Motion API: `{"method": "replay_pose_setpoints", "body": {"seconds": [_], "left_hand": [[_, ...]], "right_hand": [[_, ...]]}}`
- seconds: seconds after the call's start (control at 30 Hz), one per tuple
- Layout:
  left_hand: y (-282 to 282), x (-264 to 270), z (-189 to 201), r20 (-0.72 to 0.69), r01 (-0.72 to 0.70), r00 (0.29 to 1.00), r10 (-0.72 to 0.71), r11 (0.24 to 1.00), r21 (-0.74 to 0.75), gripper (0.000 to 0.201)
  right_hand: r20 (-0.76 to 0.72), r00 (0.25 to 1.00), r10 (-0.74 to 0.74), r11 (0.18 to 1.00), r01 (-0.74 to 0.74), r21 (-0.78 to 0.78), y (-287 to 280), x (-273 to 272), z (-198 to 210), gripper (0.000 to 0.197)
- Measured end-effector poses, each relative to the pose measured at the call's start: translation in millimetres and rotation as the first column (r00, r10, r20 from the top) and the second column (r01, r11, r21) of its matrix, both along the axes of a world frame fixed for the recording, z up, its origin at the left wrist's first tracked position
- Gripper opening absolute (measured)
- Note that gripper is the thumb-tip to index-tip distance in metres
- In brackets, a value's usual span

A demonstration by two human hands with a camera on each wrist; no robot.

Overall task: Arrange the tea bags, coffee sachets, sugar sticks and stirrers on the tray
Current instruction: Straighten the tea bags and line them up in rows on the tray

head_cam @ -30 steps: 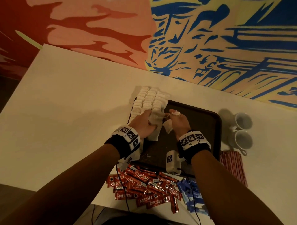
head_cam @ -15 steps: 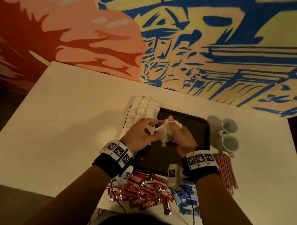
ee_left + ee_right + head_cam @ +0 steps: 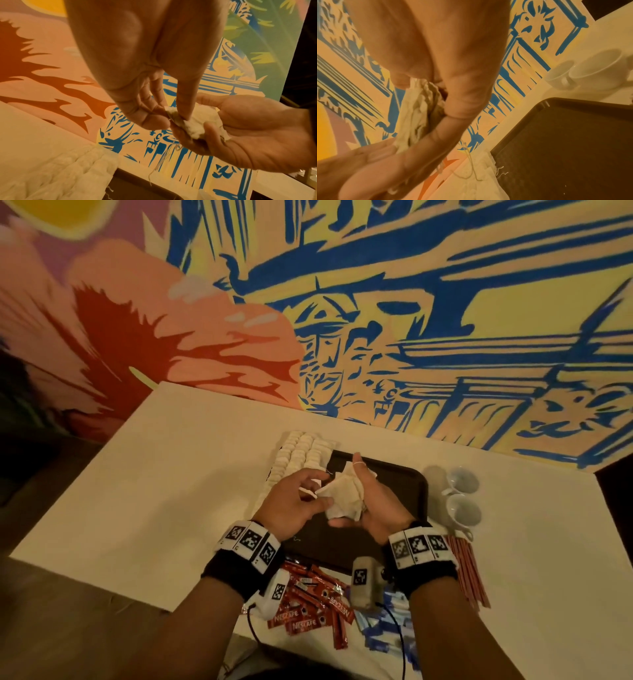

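While right fingers point(image 3: 356, 470) cup tea bags point(image 3: 344, 498), left fingers point(image 3: 317, 501) pinch.

White table point(image 3: 178, 474) vs wall mural point(image 3: 376, 302): red, pink, blue, yellow; dim warm light.

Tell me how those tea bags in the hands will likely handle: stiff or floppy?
Likely floppy: the tea bags look crumpled in the right hand. Probably light, since the left hand merely pinches a corner. Their dangling strings might snag.
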State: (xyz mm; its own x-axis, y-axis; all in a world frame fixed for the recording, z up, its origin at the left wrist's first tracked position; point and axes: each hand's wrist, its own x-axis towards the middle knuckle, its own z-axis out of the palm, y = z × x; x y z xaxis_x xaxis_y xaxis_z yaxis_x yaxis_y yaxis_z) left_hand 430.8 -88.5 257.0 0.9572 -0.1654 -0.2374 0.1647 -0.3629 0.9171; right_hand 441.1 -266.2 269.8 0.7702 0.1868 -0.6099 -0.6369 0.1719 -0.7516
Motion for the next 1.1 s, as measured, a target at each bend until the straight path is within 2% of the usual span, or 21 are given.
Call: {"method": "replay_pose_setpoints", "body": {"seconds": [0.13,0.2,0.3,0.4,0.57,0.83,0.9,1.0,1.1], "left_hand": [[-15,-16,17,0.027,-0.018,1.0,0.017,0.999,0.029,0.037],[-19,-24,22,0.026,-0.025,0.999,0.024,0.999,0.029,0.036],[-23,-36,30,0.033,-0.011,0.999,0.01,0.999,0.03,0.023],[-25,-46,34,0.006,0.016,1.0,-0.016,1.0,0.026,0.021],[-24,-51,38,-0.043,0.015,0.999,-0.019,0.996,-0.092,0.023],[-13,-44,55,-0.023,-0.116,0.993,0.114,0.957,-0.265,0.02],[-11,-43,57,-0.007,-0.141,0.989,0.146,0.944,-0.299,0.02],[-12,-41,59,0.002,-0.166,0.984,0.178,0.927,-0.337,0.022],[-17,-40,57,-0.029,-0.211,0.975,0.218,0.892,-0.399,0.022]], "right_hand": [[0.035,0.999,-0.02,1.0,0.021,-0.02,-13,-11,19,0.057],[0.05,0.995,-0.087,0.995,0.089,-0.043,-20,-17,23,0.052],[0.087,0.981,-0.176,0.979,0.183,-0.088,-32,-24,27,0.039],[0.132,0.967,-0.218,0.971,0.228,-0.067,-46,-29,31,0.03],[0.137,0.938,-0.318,0.946,0.323,-0.013,-67,-26,30,0.034],[0.104,0.879,-0.465,0.885,0.461,0.06,-92,-11,28,0.025],[0.13,0.894,-0.428,0.904,0.423,0.069,-92,-10,26,0.02],[0.158,0.942,-0.297,0.955,0.294,0.044,-82,-17,32,0.019],[0.229,0.962,-0.147,0.982,0.17,-0.083,-65,-32,41,0.024]]}}
